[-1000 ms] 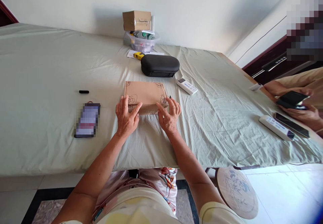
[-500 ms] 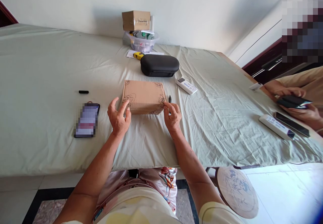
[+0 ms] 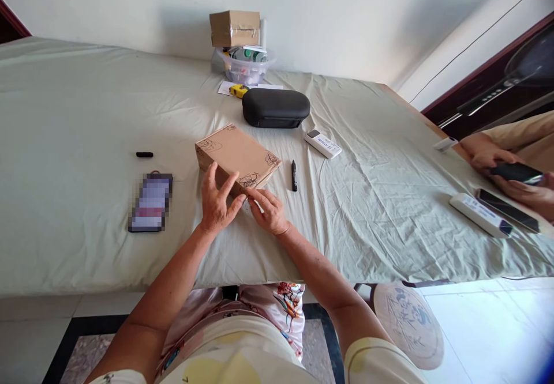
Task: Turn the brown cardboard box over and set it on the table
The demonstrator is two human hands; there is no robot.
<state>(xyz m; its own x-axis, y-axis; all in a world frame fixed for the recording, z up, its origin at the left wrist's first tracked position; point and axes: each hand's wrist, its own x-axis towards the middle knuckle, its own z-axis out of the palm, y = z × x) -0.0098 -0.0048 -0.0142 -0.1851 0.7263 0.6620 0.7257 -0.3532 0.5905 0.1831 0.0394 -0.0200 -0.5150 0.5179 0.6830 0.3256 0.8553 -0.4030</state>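
Observation:
A brown cardboard box (image 3: 242,152) with black scribbles at its corners lies on the cloth in front of me, turned at an angle. My left hand (image 3: 219,202) is beside its near left side, fingers spread, the fingertips at the wall. At the near corner, my right hand (image 3: 267,210) has its thumb and fingers pinched on the cardboard; the thumb is partly hidden. A black marker (image 3: 294,175) without its cap lies right of the box. The black cap (image 3: 144,154) is off to the left, above a phone (image 3: 150,202) with a blurred screen.
Behind the box are a black hard case (image 3: 276,108), a yellow tape measure (image 3: 238,90) and a clear tub (image 3: 246,71) topped by another carton (image 3: 234,28). A white device (image 3: 323,144) lies right. At the far right, another person's hands (image 3: 519,179) hold a dark object near another white device (image 3: 480,215).
The box has turned clockwise, so one corner now points toward me. My right hand has moved left with that corner, closer to my left hand, which shifted slightly right.

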